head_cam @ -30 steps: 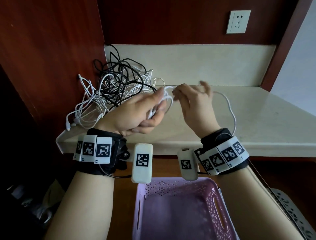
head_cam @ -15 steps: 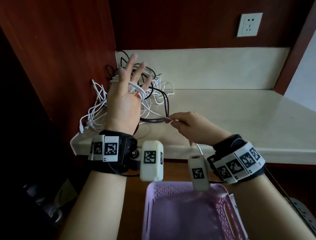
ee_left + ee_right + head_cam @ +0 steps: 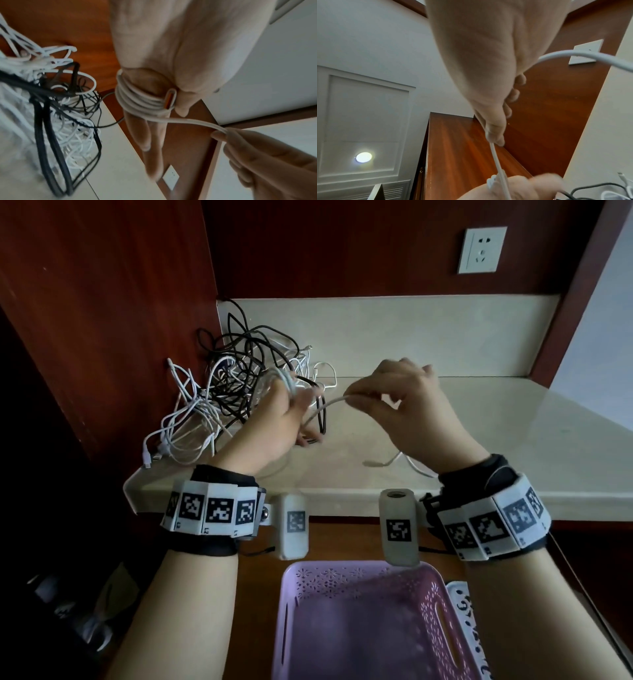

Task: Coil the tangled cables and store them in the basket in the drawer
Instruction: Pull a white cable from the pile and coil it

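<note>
A white cable (image 3: 323, 408) arcs between my two hands above the counter. My left hand (image 3: 298, 402) has several turns of it wound round its fingers (image 3: 137, 100), and the thumb pins the orange-tipped plug (image 3: 169, 98) against them. My right hand (image 3: 352, 398) pinches the cable (image 3: 494, 152) between thumb and forefinger a short way to the right. The cable's free end (image 3: 373, 463) lies on the counter under my right wrist. A tangle of black and white cables (image 3: 233, 392) sits in the back left corner. The purple basket (image 3: 442, 621) lies below in the drawer.
The pale counter (image 3: 479, 440) stretches to the right, with a wood panel (image 3: 102, 337) on the left and a wall socket (image 3: 481, 250) above. A white patterned basket edge (image 3: 469, 611) shows right of the purple one. Some tangle loops hang over the counter's left edge.
My left hand has dropped from a raised, spread pose and turned inward. My right hand has risen from the counter's front edge, carrying the cable up and to the right.
</note>
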